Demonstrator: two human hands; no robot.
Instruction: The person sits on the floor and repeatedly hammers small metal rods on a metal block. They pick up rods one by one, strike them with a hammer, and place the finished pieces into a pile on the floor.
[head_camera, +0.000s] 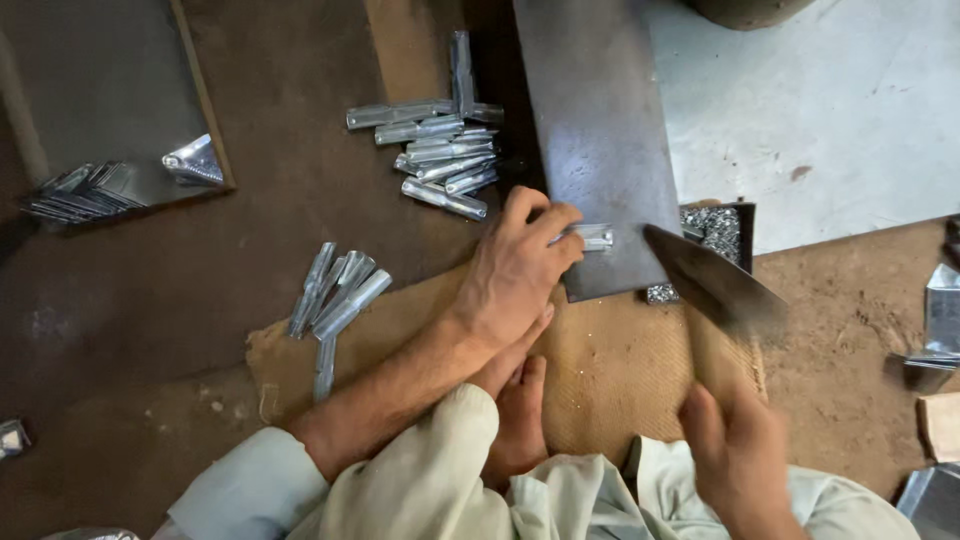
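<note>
My left hand (515, 265) pinches a small shiny metal piece (594, 237) flat on the near end of a dark steel slab (595, 130). My right hand (738, 458) grips the handle of a hammer whose dark, motion-blurred head (712, 282) hangs just right of the piece, above the slab's corner. A bare foot (518, 420) rests on the brown sacking (610, 365) below the slab.
A pile of shiny metal tubes (440, 150) lies left of the slab, and a second bunch (335, 295) at the sacking's left edge. A small tray of tiny metal bits (712, 230) sits behind the hammer. Folded metal pieces (85, 190) lie far left; more parts (940, 320) far right.
</note>
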